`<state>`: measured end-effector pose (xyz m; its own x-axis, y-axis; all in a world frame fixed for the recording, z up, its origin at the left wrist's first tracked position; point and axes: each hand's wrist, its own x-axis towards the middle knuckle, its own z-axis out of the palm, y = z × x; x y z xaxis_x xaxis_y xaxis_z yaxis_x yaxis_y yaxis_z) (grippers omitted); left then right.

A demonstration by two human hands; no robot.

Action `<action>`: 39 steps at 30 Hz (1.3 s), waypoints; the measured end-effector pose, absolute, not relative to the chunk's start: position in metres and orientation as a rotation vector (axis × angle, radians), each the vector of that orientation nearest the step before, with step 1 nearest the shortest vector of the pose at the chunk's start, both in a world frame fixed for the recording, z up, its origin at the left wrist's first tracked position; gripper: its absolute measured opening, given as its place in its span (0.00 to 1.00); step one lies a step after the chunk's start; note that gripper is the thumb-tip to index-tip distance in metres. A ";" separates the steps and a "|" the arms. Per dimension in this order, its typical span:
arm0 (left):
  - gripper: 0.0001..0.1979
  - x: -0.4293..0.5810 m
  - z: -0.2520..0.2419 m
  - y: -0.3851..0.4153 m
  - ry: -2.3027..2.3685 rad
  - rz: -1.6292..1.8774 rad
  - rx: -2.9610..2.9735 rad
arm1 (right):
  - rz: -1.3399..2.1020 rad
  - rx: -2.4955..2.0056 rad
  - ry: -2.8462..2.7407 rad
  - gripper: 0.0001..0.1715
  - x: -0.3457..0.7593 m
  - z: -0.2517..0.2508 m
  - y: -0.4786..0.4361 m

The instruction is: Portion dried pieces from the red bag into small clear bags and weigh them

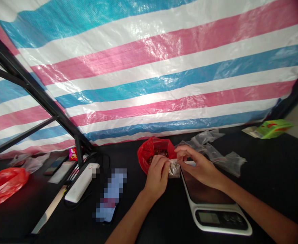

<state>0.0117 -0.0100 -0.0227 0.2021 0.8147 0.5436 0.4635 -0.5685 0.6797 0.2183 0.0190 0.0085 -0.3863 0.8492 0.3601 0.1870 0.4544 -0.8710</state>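
Note:
Between my two hands hangs a small clear plastic bag [174, 169], its top edge pinched on both sides. My left hand [158, 173] is closed on the bag's left corner. Fingertips of my right hand [196, 166] close on its right corner, over the far left edge of a digital kitchen scale [210, 189]. What lies inside the small bag is too blurred to name. Just behind my left hand stands an open red plastic bag [145, 154] with small brown pieces in it.
Several clear zip bags [230, 161] lie behind the scale, with a green packet [274, 128] at the far right. Left are a phone [112, 196], a white power strip [82, 183], another red bag [6, 183] and a black metal frame [43, 98]. Striped sheeting [149, 78] hangs behind.

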 end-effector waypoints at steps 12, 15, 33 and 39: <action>0.05 0.013 -0.023 -0.010 1.170 1.339 2.079 | 0.894 -0.906 -1.888 0.09 0.219 0.007 0.016; 0.03 0.015 -0.024 -0.010 1.174 1.391 2.050 | 0.906 -0.918 -1.893 0.15 0.220 0.007 0.016; 0.03 0.017 -0.022 -0.014 1.107 1.351 2.064 | 0.958 -0.914 -1.891 0.14 0.216 0.008 0.012; 0.03 0.017 -0.021 -0.014 1.135 1.384 2.063 | 0.932 -0.926 -1.885 0.14 0.217 0.011 0.013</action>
